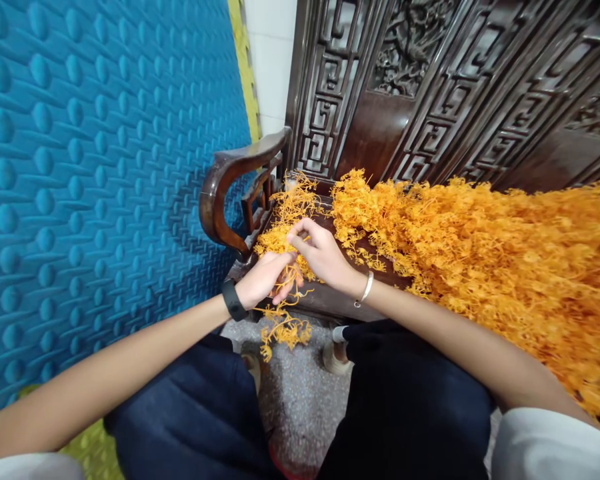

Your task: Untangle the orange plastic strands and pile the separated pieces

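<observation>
My left hand (264,279), a black band on its wrist, grips a bunch of orange plastic sprigs (284,327) that hangs below it over the bench's front edge. My right hand (321,255), with a silver bracelet on the wrist, meets the left one and pinches a thin orange sprig (294,235) from a small loose pile (285,212) on the seat. A much larger heap of the same orange sprigs (505,260) covers the seat to the right.
A dark carved wooden bench has a curved armrest (226,193) at the left and a fretwork back (430,87). A blue embossed foam mat (95,167) leans upright at the left. My knees in dark trousers frame speckled grey floor (300,393).
</observation>
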Demonstrator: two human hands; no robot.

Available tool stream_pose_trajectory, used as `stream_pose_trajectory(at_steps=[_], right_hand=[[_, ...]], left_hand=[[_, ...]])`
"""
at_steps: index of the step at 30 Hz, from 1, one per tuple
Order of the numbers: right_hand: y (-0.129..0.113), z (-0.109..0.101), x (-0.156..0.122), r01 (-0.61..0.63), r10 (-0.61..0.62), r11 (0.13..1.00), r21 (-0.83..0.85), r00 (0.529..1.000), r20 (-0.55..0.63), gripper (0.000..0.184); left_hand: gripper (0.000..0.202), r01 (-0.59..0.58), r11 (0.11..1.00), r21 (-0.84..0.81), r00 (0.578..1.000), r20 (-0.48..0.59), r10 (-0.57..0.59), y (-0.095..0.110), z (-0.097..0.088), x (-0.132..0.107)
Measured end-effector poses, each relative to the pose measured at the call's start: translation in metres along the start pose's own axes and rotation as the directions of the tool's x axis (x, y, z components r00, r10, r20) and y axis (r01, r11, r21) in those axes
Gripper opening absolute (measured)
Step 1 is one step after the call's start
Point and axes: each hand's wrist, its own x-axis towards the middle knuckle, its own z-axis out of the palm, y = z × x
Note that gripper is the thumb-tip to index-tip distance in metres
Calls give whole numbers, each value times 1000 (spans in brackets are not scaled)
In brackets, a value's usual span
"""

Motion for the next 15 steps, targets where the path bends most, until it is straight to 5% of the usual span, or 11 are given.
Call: stream_pose_trajectory(at_steps=[15], right_hand=[[-6, 11, 15, 154, -154, 956, -251, 988, 22, 17]], left_hand=[[43, 44, 979, -198, 999, -6, -46, -1, -3, -1]])
